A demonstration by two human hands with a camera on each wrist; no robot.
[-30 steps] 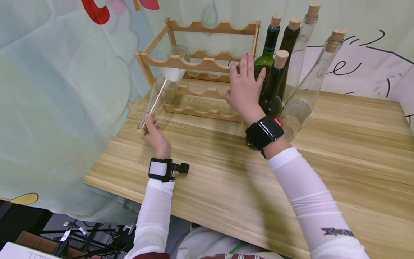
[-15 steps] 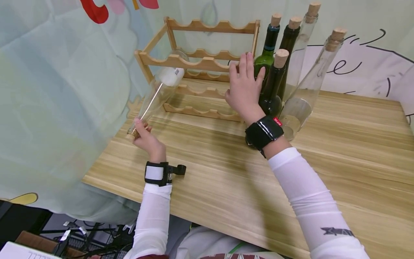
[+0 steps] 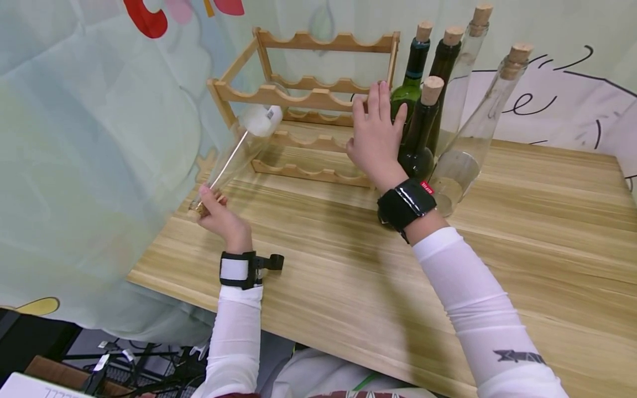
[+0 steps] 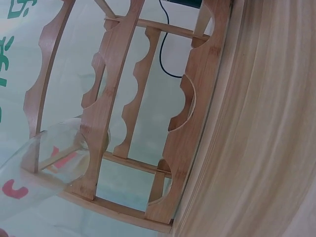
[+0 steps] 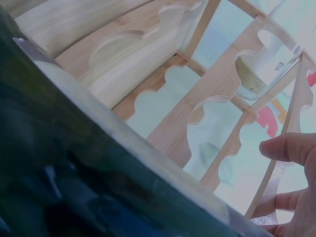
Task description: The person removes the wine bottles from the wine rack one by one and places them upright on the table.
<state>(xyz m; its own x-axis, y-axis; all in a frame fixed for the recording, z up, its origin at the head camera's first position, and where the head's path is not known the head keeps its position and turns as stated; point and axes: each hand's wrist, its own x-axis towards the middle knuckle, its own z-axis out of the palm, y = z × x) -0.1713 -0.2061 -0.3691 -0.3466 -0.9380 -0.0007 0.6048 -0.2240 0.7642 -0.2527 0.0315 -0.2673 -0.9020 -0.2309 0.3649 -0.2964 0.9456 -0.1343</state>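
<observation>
A clear glass bottle (image 3: 233, 152) slants across the left front of a wooden wine rack (image 3: 313, 98). My left hand (image 3: 222, 220) grips its neck beside the cork. The bottle's pale base is at the rack's upper tier, partly behind the front rail; the left wrist view shows the glass bottle (image 4: 29, 160) meeting that rail at a notch. My right hand (image 3: 376, 138) holds the rack's right front corner, fingers over the rail. In the right wrist view, the thumb (image 5: 289, 148) and fingers lie about a wooden rail, their tips partly hidden.
Close by my right hand stand corked bottles: a green bottle (image 3: 409, 91), a dark bottle (image 3: 420, 130), another dark bottle (image 3: 444, 66), a clear bottle (image 3: 485, 119) and one more behind. A wood-grain table (image 3: 318, 249) lies beneath; a printed curtain (image 3: 99, 138) hangs left.
My left hand has moved left and towards me with the bottle, drawing its base back towards the front rail. My right hand and the rack have stayed put.
</observation>
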